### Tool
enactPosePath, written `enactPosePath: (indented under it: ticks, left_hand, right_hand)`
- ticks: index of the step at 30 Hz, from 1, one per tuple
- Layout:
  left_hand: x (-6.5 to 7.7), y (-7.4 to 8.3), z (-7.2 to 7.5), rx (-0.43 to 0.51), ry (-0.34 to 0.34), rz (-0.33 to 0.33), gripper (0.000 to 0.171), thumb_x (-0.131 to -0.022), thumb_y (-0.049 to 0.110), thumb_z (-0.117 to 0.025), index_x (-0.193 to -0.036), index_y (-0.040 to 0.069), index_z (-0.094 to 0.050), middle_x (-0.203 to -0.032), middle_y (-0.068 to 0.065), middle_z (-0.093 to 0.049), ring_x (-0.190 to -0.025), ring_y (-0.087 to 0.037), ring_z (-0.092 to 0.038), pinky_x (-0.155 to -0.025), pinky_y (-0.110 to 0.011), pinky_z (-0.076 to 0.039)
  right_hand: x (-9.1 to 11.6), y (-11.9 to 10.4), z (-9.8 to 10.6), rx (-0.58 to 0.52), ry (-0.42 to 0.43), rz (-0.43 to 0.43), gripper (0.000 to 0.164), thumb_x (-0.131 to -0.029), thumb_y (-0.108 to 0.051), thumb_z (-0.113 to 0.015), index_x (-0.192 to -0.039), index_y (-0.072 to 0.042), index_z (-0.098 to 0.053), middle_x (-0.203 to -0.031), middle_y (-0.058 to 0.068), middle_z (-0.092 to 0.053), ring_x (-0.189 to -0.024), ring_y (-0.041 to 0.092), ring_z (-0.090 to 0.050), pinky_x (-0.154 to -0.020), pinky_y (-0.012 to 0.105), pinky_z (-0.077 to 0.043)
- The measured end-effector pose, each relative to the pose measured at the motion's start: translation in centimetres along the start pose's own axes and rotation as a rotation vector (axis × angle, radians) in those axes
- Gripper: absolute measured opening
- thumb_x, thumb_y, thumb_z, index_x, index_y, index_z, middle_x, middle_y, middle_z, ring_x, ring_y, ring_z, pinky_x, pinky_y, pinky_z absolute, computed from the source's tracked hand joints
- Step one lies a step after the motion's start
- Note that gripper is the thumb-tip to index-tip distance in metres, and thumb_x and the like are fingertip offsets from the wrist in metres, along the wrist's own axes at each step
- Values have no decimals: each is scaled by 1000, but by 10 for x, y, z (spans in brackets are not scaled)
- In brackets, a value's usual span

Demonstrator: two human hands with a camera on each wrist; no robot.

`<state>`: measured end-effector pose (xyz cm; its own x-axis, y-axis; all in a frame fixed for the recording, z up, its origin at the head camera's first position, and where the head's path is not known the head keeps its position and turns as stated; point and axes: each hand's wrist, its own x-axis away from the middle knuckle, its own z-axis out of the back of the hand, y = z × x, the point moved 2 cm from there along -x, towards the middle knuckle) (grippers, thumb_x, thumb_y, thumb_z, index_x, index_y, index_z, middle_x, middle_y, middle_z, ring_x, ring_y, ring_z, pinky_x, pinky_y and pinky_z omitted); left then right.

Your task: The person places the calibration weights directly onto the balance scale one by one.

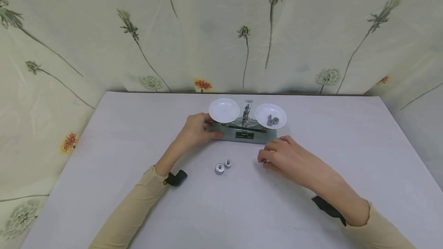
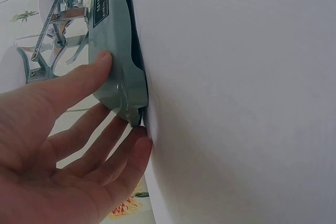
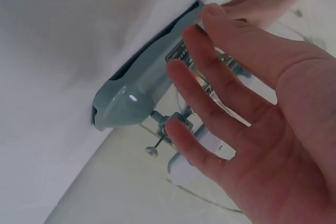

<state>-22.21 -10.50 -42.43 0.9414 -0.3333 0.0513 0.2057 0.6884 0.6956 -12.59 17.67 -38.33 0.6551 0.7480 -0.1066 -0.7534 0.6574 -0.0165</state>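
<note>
A balance scale [image 1: 230,135] with a grey-green base stands near the table's far edge. My left hand [image 1: 195,129] grips the base's left end, thumb [image 2: 102,69] on the front face and fingers round the end. Its left pan [image 1: 224,110] holds nothing; two small metal weights [image 1: 275,121] sit in the right pan [image 1: 280,112]. In front of the base's right end, my right hand [image 1: 288,160] pinches a small weight [image 1: 264,161] between thumb and index finger, mostly hidden by the fingertips. The other right fingers [image 3: 202,106] are loosely bent.
Two metal weights, a larger one [image 1: 219,169] and a smaller one [image 1: 228,163], stand on the white table [image 1: 214,214] between the hands. A flowered curtain [image 1: 207,34] hangs behind the far edge.
</note>
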Motion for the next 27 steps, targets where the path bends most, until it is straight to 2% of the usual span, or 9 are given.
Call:
enactPosePath:
  ticks: [19, 27]
  left_hand:
    - [-1, -2, 0, 0, 5, -5, 50, -87, 25, -91, -128, 2, -74, -127, -16, -78, -117, -33, -74, -99, -44, -64]
    - [0, -1, 0, 7, 6, -11, 52, -88, 25, -91, -130, 1, -73, -129, -16, -78, -121, -33, -73, -101, -44, -64]
  right_hand:
    - [-3, 3, 13, 0, 90, -7, 29, -81, -12, -95, -105, -19, -79, -98, -4, -75, -95, 15, -71, -102, 49, -57]
    - [-2, 9, 20, 4, 147, -5, 31, -80, -10, -95, -106, -18, -79, -103, -1, -77, -102, 23, -73, -102, 52, -58]
